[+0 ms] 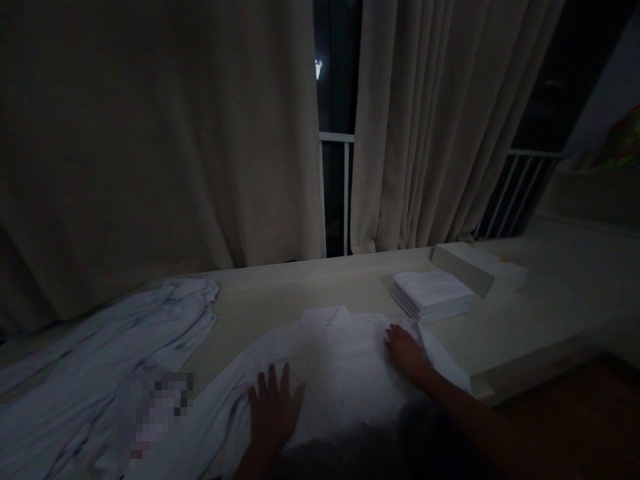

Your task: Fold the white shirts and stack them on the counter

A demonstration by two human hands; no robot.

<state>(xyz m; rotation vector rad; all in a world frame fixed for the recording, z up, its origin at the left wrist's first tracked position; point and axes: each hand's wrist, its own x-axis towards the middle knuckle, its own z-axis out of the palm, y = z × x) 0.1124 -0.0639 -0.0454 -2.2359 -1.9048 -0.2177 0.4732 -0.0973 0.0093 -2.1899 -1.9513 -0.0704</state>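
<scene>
A white collared shirt lies spread front-up on the pale ledge, its collar toward the window. My left hand rests on the shirt's left side with the fingers spread. On the other side, near the shoulder, my right hand lies flat on the cloth, its fingers stretched out. Neither hand grips anything. Dark cloth at the bottom of the view covers the shirt's lower part.
A neat stack of folded white cloth sits at the right, beside a white box. More white garments lie rumpled at the left, near a pixelated patch. Beige curtains and a railing stand behind the ledge.
</scene>
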